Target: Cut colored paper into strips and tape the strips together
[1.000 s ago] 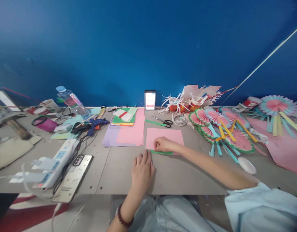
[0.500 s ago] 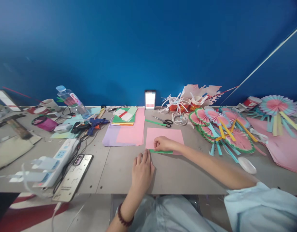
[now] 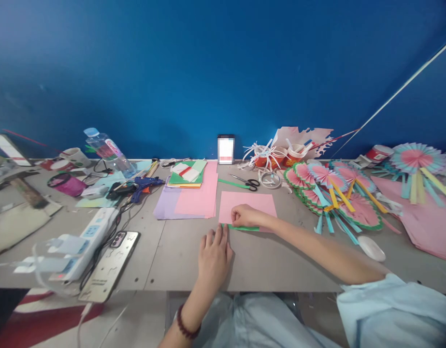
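Observation:
A pink paper sheet lies flat on the table, with a green paper strip along its near edge. My right hand rests on the sheet with curled fingers, its lower side against the strip. What those fingers enclose, if anything, is hidden. Flat on the table, my left hand has its fingers stretched forward, and the fingertips touch the strip's left end. Behind the sheet lie black-handled scissors and another green strip.
Stacked coloured papers lie to the left, beyond a phone and a power strip. Pleated paper fans and a white mouse are on the right. Red cups stand near the blue wall.
Almost nothing differs. Both hands stay in the same places on the paper and table, with only a slight shift of the left fingers.

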`<state>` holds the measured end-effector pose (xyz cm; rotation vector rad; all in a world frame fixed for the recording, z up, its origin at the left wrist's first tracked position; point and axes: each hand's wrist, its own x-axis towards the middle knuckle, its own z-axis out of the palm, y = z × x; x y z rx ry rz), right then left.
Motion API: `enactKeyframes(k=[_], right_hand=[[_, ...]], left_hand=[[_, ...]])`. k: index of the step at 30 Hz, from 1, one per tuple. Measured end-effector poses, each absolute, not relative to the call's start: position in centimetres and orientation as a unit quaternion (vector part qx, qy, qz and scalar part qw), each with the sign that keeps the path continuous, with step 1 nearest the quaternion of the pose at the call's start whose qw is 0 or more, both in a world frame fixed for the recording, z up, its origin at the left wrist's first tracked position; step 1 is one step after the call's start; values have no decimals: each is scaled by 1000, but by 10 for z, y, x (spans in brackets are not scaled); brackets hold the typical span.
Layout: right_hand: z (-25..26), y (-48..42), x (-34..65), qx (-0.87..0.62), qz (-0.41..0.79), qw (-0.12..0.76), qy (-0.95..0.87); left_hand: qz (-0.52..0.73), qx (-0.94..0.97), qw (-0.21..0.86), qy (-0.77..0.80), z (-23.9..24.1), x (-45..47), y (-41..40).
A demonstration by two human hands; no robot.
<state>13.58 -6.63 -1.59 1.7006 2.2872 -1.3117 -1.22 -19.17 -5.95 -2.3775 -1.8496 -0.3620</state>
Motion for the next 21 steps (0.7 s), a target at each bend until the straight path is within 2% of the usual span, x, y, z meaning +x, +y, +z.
enactKeyframes(k=[15,21], right_hand=[[-9,-77,136,551,-395,-21,735],[-12,-76,147,546,-414,2,728]], left_hand=[[-116,-801,33,-586,-65,-3,-186],[-104,-803,34,-586,-62,-2,-188]])
